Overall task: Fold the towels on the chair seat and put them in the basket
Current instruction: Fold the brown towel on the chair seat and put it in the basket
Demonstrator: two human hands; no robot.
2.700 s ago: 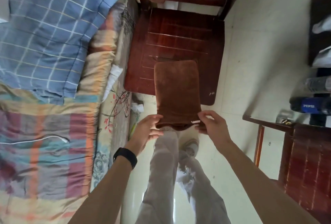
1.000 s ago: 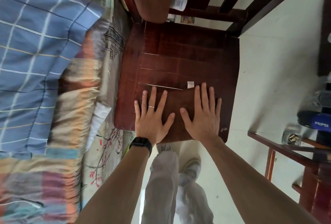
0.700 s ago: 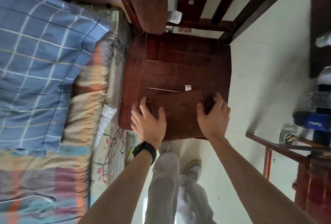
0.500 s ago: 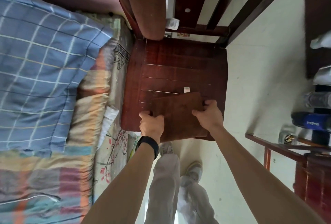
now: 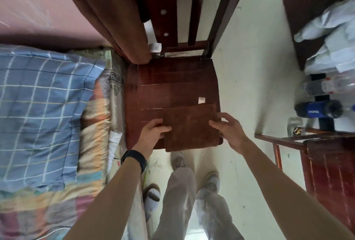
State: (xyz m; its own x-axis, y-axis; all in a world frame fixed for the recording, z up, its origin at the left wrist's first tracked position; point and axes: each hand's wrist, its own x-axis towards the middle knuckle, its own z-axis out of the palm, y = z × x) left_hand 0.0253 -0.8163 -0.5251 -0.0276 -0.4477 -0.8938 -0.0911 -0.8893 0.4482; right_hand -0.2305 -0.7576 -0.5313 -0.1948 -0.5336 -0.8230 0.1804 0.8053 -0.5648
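A folded brown towel (image 5: 189,126) lies at the front of the dark red wooden chair seat (image 5: 169,88), its near edge hanging slightly over the seat's front. My left hand (image 5: 152,134) grips the towel's left edge, thumb on top. My right hand (image 5: 228,130) holds the right edge with curled fingers. A small white tag (image 5: 201,100) sticks out at the towel's far edge. Another brown towel (image 5: 107,9) hangs over the chair back at the upper left. No basket is in view.
A bed with a blue checked pillow (image 5: 42,109) and striped blanket (image 5: 48,201) runs along the left. A low wooden table (image 5: 330,159) stands at the right, with bottles (image 5: 318,108) behind it. My legs and shoes (image 5: 192,191) are on the pale floor below the chair.
The towel was folded in half and pressed flat with both palms. Both hands then slid to its sides and took hold of the edges; the towel has shifted right.
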